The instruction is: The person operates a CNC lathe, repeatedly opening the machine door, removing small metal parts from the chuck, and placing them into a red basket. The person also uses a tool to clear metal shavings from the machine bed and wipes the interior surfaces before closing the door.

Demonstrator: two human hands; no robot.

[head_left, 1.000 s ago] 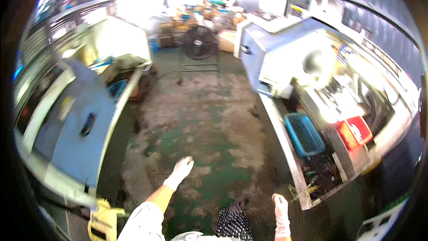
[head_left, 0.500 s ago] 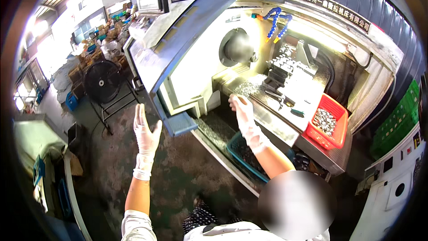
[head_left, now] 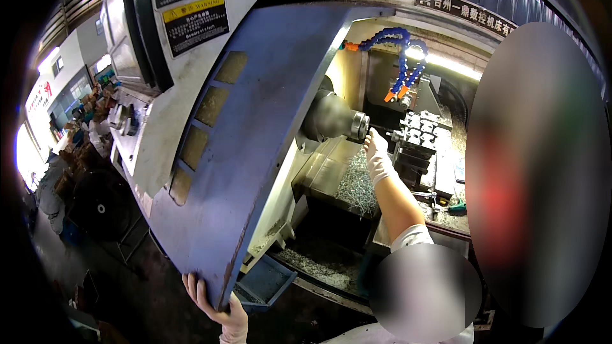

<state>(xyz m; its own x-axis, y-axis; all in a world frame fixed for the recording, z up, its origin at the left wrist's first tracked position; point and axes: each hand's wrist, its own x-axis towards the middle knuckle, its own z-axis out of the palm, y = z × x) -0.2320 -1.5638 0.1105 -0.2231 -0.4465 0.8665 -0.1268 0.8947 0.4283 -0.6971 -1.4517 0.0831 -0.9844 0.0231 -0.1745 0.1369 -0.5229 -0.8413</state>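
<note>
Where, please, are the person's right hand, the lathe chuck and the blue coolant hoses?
right hand [head_left: 377, 156], head view: back of the gloved hand.
lathe chuck [head_left: 359, 125], head view: its front face.
blue coolant hoses [head_left: 403, 57], head view: the segmented run above the orange nozzles.

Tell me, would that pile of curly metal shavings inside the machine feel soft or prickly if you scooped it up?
Probably prickly: the metal shavings look like thin, shiny, tangled curls with sharp ends. They would likely lift as a springy, light clump and shed bits. The gloved right hand reaches just above them, near the chuck.

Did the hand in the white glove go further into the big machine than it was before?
Yes. The right hand has moved deeper inside, from over the front tray to right beside the chuck.
</note>
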